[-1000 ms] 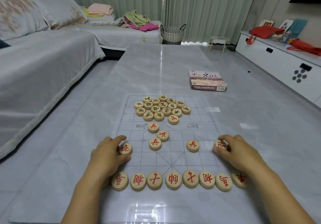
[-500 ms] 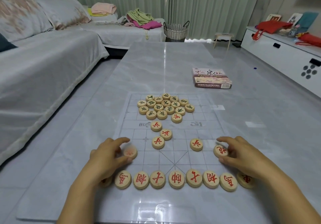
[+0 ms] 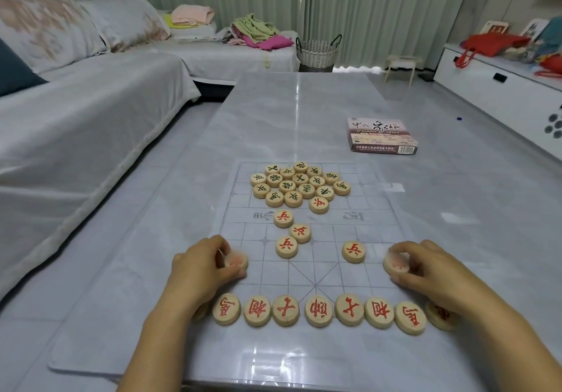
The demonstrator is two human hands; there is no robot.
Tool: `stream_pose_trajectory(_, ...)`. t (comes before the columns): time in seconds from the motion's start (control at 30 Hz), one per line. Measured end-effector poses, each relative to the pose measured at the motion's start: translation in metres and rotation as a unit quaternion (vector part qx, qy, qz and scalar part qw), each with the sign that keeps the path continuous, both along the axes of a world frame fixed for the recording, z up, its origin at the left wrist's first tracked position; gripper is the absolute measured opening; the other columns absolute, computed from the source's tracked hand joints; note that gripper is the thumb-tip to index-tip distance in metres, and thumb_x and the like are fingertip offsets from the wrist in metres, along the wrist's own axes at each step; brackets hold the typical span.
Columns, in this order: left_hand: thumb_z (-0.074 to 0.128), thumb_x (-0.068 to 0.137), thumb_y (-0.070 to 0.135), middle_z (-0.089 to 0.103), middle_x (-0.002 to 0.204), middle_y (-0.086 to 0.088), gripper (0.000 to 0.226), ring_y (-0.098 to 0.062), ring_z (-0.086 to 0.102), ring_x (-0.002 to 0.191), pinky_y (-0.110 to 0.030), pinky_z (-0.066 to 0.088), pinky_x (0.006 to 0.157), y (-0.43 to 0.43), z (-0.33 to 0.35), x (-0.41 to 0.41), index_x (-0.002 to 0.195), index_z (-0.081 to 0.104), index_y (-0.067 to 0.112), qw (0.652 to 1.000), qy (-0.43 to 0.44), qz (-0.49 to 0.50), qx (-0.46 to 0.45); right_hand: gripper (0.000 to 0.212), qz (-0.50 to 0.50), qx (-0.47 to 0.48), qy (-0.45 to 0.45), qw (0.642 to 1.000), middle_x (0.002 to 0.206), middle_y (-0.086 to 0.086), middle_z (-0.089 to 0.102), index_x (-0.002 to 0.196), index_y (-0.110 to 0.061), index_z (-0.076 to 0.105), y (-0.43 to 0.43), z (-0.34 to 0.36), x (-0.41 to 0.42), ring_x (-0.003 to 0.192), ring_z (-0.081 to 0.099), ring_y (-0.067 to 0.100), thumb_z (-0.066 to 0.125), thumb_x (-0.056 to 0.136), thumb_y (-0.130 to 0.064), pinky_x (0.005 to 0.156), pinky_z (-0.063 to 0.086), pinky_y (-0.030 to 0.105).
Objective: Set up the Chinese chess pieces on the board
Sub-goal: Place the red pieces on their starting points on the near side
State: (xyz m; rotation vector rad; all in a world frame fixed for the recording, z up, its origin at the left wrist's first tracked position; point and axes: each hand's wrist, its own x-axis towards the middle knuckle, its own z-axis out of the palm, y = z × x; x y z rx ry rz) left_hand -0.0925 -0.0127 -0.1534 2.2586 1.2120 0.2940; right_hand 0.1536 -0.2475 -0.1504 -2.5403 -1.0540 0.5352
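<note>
A clear plastic chess board (image 3: 374, 206) lies on the marble table. A row of red-lettered wooden pieces (image 3: 318, 311) lines its near edge. My left hand (image 3: 197, 270) pinches a blurred red piece (image 3: 236, 260) at the board's left side. My right hand (image 3: 431, 273) pinches another red piece (image 3: 396, 263) at the right side. Several red soldier pieces (image 3: 286, 246) lie loose mid-board, one (image 3: 353, 251) further right. A cluster of green-lettered pieces (image 3: 299, 184) sits at the far end.
The chess box (image 3: 381, 136) lies on the table (image 3: 298, 112) beyond the board to the right. A covered sofa (image 3: 76, 124) runs along the left. A white cabinet (image 3: 501, 93) stands at the right, a wicker basket (image 3: 317, 52) past the table.
Both hands have slid their red pieces a short way along the board's sides. The other pieces have stayed where they were.
</note>
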Motion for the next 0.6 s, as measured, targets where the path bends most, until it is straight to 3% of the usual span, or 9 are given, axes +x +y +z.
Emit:
stream_pose_trajectory(0.27,0.071,0.075,0.042,0.051,0.081,0.011,0.034,-0.016,0.053,0.083,-0.035,0.042,0.088,-0.0036,0.001,0.0048,0.102,0.056,0.028,0.999,0.01,-0.012,0.029,0.039,-0.009,0.019,-0.004,1.0,0.096,-0.012,0.045,0.12,-0.037,0.048,0.0014,-0.0052,0.0016,0.083,0.048,0.005,0.063,0.084,-0.039,0.067,0.037,0.018)
stream_pose_trajectory(0.6,0.07,0.078,0.038,0.046,0.082,0.011,0.043,-0.015,0.048,0.086,-0.035,0.04,0.091,-0.0032,0.0008,0.0026,0.117,0.053,0.031,0.999,0.024,-0.032,0.036,0.048,-0.002,0.022,0.005,1.0,0.099,-0.01,0.045,0.126,-0.038,0.042,0.0004,-0.0061,0.0035,0.088,0.051,0.007,0.064,0.083,-0.038,0.075,0.041,0.021)
